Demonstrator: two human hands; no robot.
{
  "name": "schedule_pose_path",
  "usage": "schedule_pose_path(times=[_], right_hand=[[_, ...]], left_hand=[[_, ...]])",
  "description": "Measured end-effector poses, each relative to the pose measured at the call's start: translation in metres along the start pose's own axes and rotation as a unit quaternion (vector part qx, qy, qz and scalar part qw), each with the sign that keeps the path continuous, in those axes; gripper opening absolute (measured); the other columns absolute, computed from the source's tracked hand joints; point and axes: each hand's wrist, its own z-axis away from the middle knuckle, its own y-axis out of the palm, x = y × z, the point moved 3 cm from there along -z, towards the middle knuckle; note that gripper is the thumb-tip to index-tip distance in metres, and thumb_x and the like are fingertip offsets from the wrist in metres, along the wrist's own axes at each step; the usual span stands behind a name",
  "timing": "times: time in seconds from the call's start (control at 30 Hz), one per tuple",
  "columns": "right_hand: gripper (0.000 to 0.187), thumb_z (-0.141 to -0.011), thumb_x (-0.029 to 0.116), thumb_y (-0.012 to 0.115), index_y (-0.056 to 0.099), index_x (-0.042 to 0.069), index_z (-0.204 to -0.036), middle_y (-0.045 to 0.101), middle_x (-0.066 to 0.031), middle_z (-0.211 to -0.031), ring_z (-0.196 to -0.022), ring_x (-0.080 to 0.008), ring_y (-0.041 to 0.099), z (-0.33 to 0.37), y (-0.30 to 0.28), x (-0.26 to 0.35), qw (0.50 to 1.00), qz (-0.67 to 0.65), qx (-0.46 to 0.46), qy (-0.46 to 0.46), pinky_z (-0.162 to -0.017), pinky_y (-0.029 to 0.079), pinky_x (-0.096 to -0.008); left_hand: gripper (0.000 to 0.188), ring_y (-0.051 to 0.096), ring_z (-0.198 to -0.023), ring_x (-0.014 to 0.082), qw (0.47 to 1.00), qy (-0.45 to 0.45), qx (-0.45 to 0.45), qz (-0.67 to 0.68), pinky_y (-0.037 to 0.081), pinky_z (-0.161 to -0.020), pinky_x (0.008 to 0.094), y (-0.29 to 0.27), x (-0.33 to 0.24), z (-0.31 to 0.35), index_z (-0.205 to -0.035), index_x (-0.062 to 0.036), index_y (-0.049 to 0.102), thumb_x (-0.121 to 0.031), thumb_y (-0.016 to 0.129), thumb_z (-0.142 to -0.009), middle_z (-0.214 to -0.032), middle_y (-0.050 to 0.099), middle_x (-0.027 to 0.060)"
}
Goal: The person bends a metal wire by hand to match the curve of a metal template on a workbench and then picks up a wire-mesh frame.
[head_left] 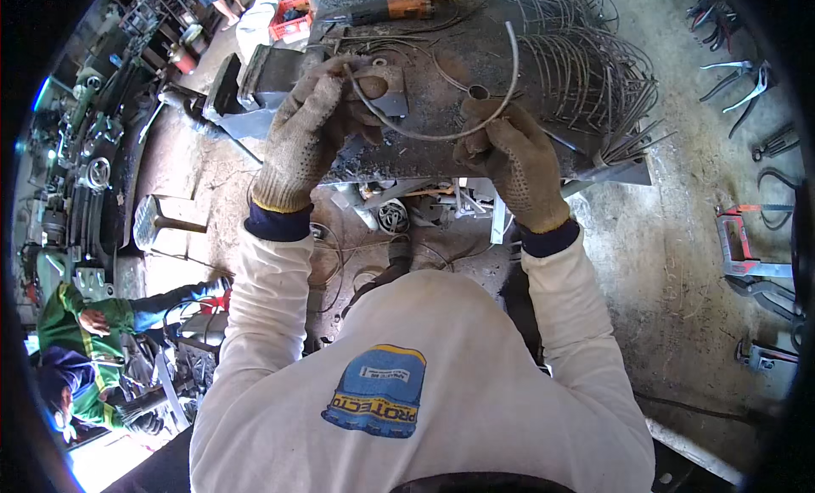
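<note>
A thin metal rod (424,137), bent into a deep open curve, is held up over the front of the dark workbench (399,164). My left hand (318,111), in a worn knit work glove, has its fingers closed around the rod's left end. My right hand (516,158), gloved alike, pinches the curve's right side between thumb and fingers. Past that grip, the rod's free end rises toward the far side. A short pipe stub (478,92) stands on the bench just beyond my right hand. Beside my left hand is a bench vise (280,73).
Many bent rods (594,69) are heaped at the bench's right. An orange angle grinder (390,9) lies at the back. Pliers (747,86) and a red hacksaw (735,243) are at the far right. At lower left is a person in a green jacket (93,349).
</note>
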Motion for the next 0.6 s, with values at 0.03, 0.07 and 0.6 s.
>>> schedule_pose_path(times=[0.03,0.07,0.6], right_hand=[[0.033,-0.094,0.018,0.057,0.059,-0.003,-0.120,0.058,-0.0070,-0.085,-0.080,-0.0202,0.060,0.001,-0.001,-0.001,1.000,0.002,-0.002,-0.002,-0.075,0.052,-0.0368],[0.032,-0.096,0.019,0.056,0.060,-0.002,-0.119,0.062,-0.0077,-0.086,-0.079,-0.0189,0.062,0.001,-0.003,-0.003,1.000,-0.009,0.002,0.000,-0.076,0.054,-0.0347],[0.028,-0.097,0.020,0.054,0.067,0.003,-0.116,0.066,-0.0053,-0.085,-0.072,-0.0111,0.059,-0.007,0.018,0.022,0.992,0.123,-0.037,-0.006,-0.070,0.049,-0.0262]], left_hand=[[0.047,0.070,-0.083,0.0232,1.000,-0.002,-0.016,-0.014,0.058,-0.071,0.0366,0.002,0.000,0.003,-0.134,-0.0010,0.049,-0.033,0.053,-0.100,-0.113,0.067,0.0162],[0.040,0.070,-0.081,0.0222,0.999,-0.004,-0.032,-0.029,0.058,-0.068,0.0354,0.004,0.000,0.004,-0.133,0.0007,0.050,-0.025,0.048,-0.103,-0.111,0.067,0.0168],[0.024,0.068,-0.067,0.0188,0.995,0.010,-0.075,-0.072,0.055,-0.060,0.0275,-0.007,-0.022,0.005,-0.118,-0.0051,0.058,-0.022,0.056,-0.100,-0.096,0.071,0.0117]])
